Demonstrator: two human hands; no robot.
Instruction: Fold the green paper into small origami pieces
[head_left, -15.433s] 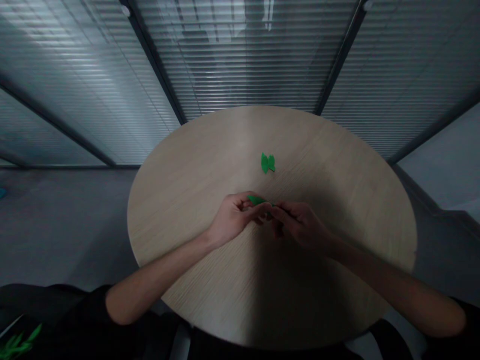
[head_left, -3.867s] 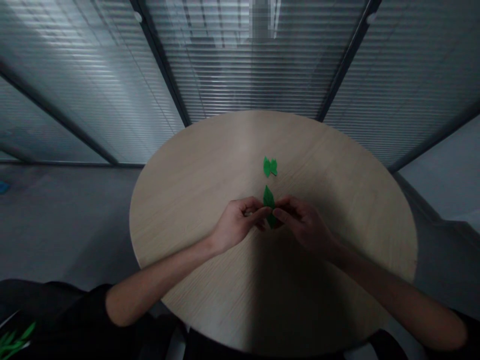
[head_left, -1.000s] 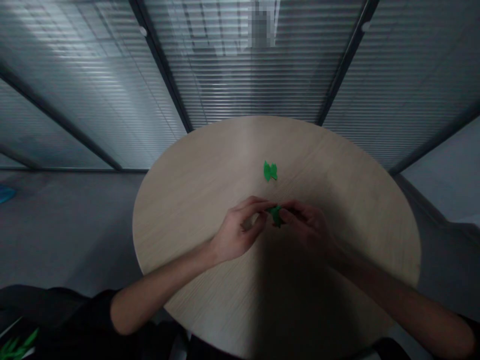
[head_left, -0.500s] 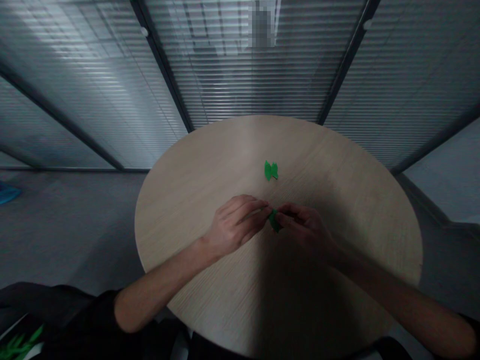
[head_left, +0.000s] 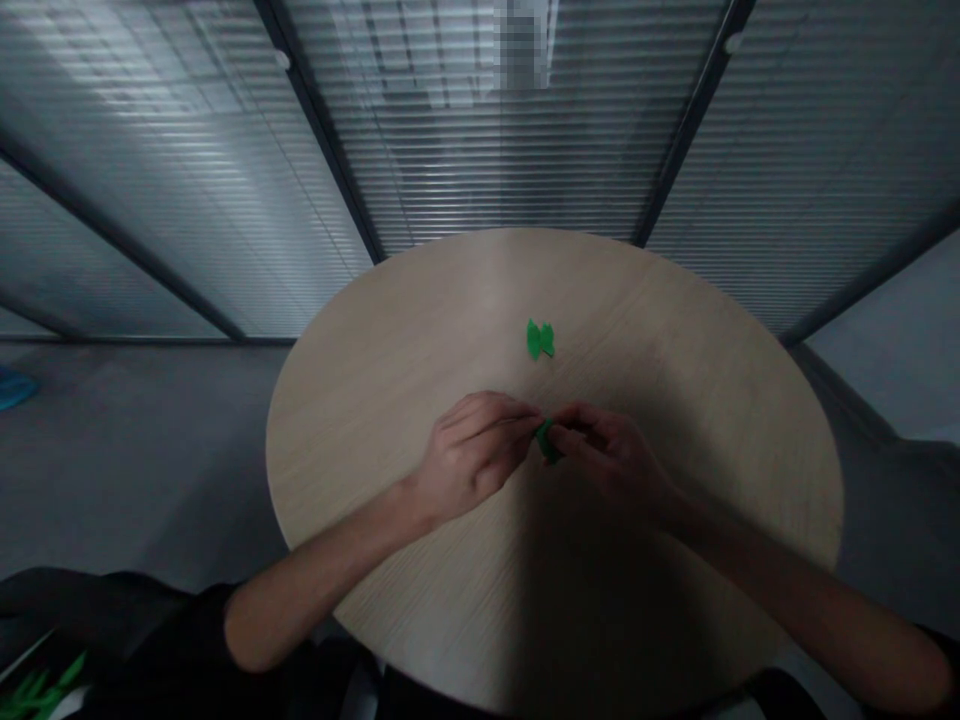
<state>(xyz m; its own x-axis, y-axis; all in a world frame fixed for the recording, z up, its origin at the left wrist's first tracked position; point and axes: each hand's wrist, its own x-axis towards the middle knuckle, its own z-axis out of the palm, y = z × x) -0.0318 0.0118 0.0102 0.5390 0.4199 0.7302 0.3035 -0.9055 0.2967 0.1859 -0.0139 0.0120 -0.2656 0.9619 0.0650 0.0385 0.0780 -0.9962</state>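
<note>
Green paper piece (head_left: 547,442) tilted slightly since last frame; left hand (head_left: 474,452) and right hand (head_left: 611,462) hold it in a closed fingertip pinch; second green piece (head_left: 540,340) lies farther along the tabletop (head_left: 375,400).

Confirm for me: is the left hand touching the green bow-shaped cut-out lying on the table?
Apart. The head view shows a stretch of the round wooden tabletop between the left hand and the green bow-shaped cut-out.

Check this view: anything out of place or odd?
One thing: a small blue object lies on the grey floor at far left, cut off by the frame edge, away from the round wooden table and its green folded piece. Too blurred to identify.
</note>
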